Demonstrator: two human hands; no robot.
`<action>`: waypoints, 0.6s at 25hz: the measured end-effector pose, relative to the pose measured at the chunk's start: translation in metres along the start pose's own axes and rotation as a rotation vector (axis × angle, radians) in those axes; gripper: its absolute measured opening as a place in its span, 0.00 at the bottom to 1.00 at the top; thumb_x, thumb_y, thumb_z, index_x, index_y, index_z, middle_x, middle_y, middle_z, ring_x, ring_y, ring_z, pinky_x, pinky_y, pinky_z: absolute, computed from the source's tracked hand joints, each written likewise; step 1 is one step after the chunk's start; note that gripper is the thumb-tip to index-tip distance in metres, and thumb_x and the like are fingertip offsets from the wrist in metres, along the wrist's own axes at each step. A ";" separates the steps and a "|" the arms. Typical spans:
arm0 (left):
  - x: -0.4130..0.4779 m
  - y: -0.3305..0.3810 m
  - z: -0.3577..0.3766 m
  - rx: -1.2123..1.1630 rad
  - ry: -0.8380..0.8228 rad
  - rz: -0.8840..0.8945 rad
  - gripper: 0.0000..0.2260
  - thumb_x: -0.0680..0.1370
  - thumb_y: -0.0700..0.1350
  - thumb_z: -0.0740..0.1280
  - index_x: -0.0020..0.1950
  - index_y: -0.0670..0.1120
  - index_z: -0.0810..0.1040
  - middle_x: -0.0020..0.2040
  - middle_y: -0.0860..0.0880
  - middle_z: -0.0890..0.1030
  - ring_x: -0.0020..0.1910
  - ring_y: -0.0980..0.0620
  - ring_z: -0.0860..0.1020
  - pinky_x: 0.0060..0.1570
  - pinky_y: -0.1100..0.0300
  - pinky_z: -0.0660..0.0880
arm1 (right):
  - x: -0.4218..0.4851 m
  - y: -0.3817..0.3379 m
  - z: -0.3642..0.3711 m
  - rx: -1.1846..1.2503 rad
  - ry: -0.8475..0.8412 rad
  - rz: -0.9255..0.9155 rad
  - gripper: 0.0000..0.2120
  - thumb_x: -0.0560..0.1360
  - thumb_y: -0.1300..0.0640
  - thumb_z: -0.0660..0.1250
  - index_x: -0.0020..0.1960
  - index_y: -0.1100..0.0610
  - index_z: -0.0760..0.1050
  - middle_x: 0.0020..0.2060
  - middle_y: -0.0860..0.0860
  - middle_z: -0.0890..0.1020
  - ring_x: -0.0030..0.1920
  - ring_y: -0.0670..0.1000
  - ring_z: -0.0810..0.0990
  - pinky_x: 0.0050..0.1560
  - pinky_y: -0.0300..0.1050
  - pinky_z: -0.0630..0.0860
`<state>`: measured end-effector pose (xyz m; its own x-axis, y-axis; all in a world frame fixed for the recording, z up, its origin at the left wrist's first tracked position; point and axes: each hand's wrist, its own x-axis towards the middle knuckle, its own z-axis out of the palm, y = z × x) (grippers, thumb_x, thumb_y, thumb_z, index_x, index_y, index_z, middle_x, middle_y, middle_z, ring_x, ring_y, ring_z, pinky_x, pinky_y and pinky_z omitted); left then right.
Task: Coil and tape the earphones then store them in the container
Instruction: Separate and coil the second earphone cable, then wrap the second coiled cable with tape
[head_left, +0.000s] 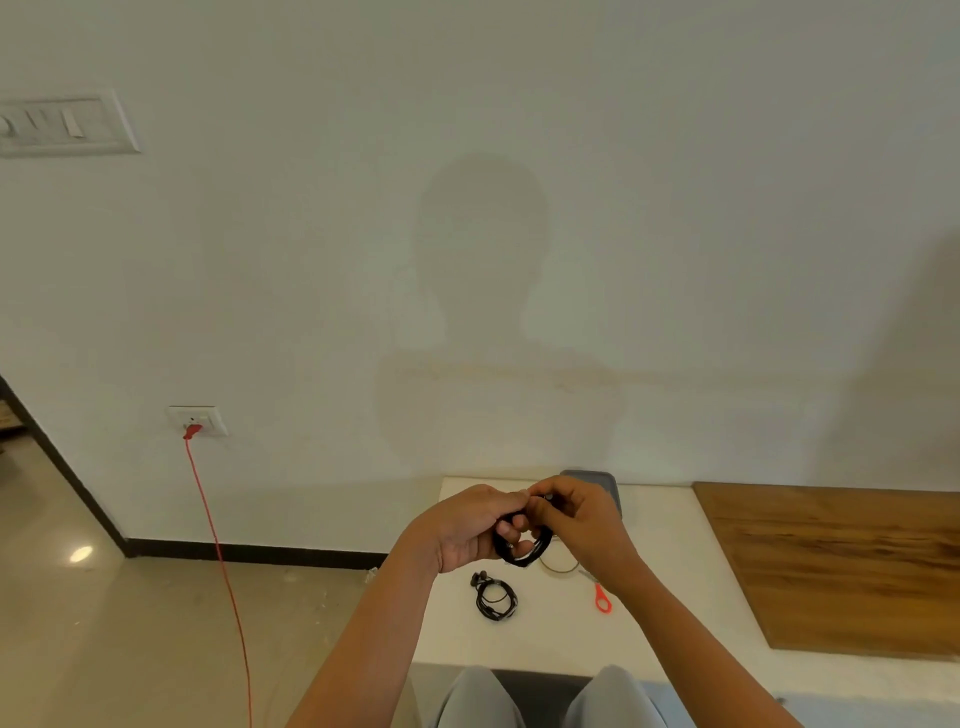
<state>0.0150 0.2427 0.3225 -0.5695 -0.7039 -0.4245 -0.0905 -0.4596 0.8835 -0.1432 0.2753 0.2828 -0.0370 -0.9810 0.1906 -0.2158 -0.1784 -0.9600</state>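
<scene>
Above the white table (654, 582) my left hand (475, 525) grips a coil of black earphones (524, 551), its fingers curled through the loop. My right hand (576, 512) pinches the top of the same coil, where a small dark end shows between its fingertips. A second black earphone coil (496, 598) lies on the table below the hands. A grey container (605, 480) stands at the back edge, mostly hidden behind my right hand. A clear tape roll (558, 565) lies under the hands, partly hidden.
Orange-handled scissors (600, 597) lie on the table just right of the tape. A wooden board (841, 561) covers the table's right side. A red cable (218, 551) hangs from a wall socket at the left. My knees (545, 696) are at the table's front edge.
</scene>
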 end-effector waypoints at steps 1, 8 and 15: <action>0.003 -0.001 0.002 0.057 0.027 0.006 0.08 0.81 0.43 0.62 0.46 0.40 0.78 0.30 0.52 0.73 0.23 0.59 0.65 0.41 0.61 0.79 | 0.000 0.003 0.000 -0.025 0.012 0.010 0.05 0.75 0.63 0.68 0.45 0.57 0.82 0.35 0.52 0.84 0.35 0.50 0.82 0.40 0.39 0.79; 0.032 -0.027 0.001 0.381 0.113 0.069 0.07 0.81 0.43 0.60 0.47 0.44 0.77 0.36 0.50 0.74 0.33 0.56 0.72 0.43 0.61 0.74 | 0.010 0.029 -0.008 0.082 -0.001 0.199 0.05 0.77 0.62 0.66 0.45 0.62 0.80 0.33 0.53 0.81 0.32 0.49 0.79 0.38 0.41 0.77; 0.074 -0.078 -0.006 0.017 0.204 -0.048 0.09 0.81 0.40 0.58 0.43 0.43 0.76 0.30 0.51 0.70 0.27 0.56 0.66 0.31 0.63 0.68 | 0.017 0.087 0.004 0.269 -0.028 0.491 0.07 0.77 0.58 0.66 0.51 0.61 0.79 0.38 0.55 0.81 0.37 0.50 0.78 0.43 0.42 0.79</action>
<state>-0.0153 0.2228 0.2208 -0.3870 -0.7773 -0.4961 -0.1280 -0.4875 0.8637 -0.1588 0.2431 0.2014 -0.0436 -0.9548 -0.2939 0.0773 0.2901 -0.9539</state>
